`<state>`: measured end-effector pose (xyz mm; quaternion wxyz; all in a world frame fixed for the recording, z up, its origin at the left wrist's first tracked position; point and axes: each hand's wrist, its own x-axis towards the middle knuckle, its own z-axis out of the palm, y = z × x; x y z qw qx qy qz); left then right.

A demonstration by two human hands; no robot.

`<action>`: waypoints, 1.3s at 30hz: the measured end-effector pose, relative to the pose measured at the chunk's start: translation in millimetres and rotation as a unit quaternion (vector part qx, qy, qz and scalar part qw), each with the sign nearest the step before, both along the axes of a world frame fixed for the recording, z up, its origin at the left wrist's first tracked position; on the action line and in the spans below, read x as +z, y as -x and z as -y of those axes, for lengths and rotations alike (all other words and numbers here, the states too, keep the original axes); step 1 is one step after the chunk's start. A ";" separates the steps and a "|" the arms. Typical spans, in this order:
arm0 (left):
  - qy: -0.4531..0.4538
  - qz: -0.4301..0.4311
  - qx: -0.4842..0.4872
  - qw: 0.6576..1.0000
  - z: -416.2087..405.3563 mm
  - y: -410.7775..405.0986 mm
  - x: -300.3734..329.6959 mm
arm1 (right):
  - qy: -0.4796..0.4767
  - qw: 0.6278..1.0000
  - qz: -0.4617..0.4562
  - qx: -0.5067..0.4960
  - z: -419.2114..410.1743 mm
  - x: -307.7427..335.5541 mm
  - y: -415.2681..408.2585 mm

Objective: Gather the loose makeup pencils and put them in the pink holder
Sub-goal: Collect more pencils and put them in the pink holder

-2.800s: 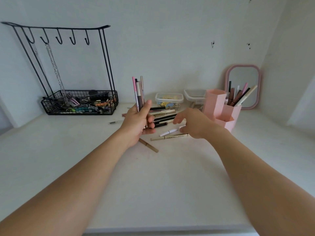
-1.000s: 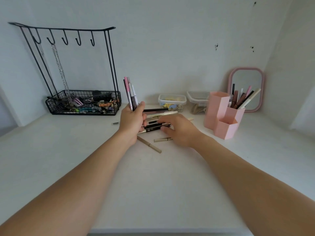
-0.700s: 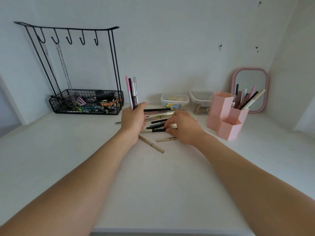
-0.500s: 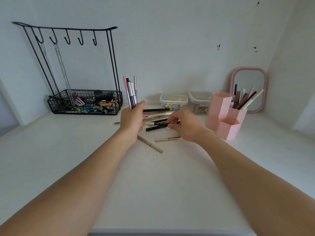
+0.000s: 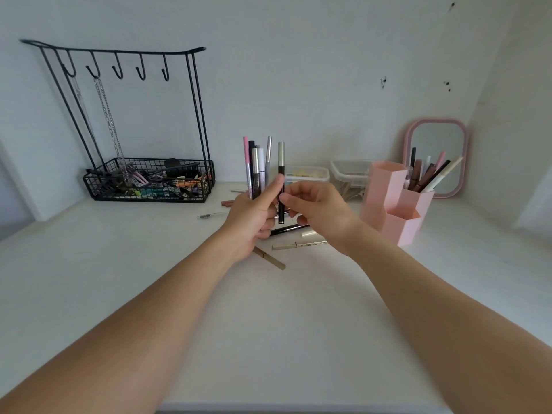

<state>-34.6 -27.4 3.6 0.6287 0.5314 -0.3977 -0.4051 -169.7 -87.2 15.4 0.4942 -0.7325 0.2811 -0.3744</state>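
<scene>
While L hand (image 5: 254,218) grips upright pencil bunch (image 5: 256,168), R hand (image 5: 319,212) pinching black pencil (image 5: 281,186) beside it, above worktop (image 5: 268,324).

No readable text, label, brand or number is shown. Small dark print can be made out on a beige pencil (image 5: 298,245) lying on the table, but it is too small and blurred to be read. Nothing legible is seen on the other items.
</scene>
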 end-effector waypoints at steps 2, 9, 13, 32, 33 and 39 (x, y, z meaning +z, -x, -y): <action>0.007 0.008 -0.002 1.000 -0.5 1.5 0.5 | -0.017 1.000 0.021 0.000 -2.0 2.3 0.9; 0.021 0.063 -0.029 0.997 -0.6 2.5 -4.4 | -0.039 0.997 0.065 -0.001 -7.8 4.6 2.3; 0.016 0.084 -0.038 0.996 0.5 0.9 -5.0 | -0.046 0.997 0.066 0.003 -6.5 3.5 2.9; 0.019 0.041 0.067 0.997 5.0 -13.0 -4.5 | 0.245 0.911 -0.331 0.009 13.5 6.7 25.4; 0.020 0.039 0.067 0.997 5.3 -13.3 -4.9 | 0.246 0.911 -0.330 0.009 12.0 7.6 25.6; 0.000 0.015 0.060 0.998 3.4 -11.8 -2.5 | 0.276 0.896 -0.348 0.030 10.3 2.9 19.5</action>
